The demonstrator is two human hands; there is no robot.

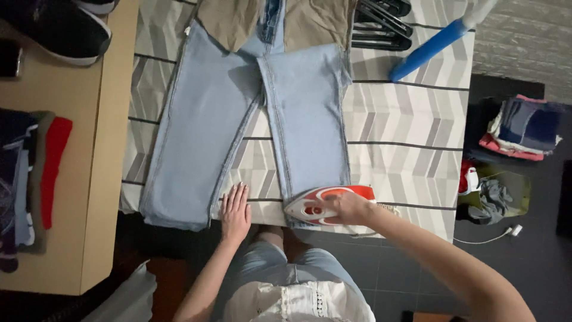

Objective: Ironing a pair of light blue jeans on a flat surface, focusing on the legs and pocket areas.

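So the right hand (347, 207) is wrapping closed around the handle of a red and white clothes iron (325, 206), down at lower centre of the frame. The iron is sitting soleplate-down on the hem end of the right leg of a pair of light blue jeans (250, 119), nose pointing toward the left of the picture.

The left hand (236, 213) is lying flat and open just left of that, fingers together and stretched out, palm pressing on the bare bit of the striped ironing cover (405, 125) between the two legs, right by the near edge. It's gripping nothing.

The jeans are spreading from top centre down to lower left, legs apart, with the waist tucked under some tan fabric (316, 21) at the top edge.

Other stuff around: black hangers (381, 24) and a blue tube (429, 50) at upper right, a pile of folded clothes (524, 128) on the dark floor at far right, a white charger cable (494, 237) below that, and a black sneaker (59, 30) on the wooden surface at upper left.
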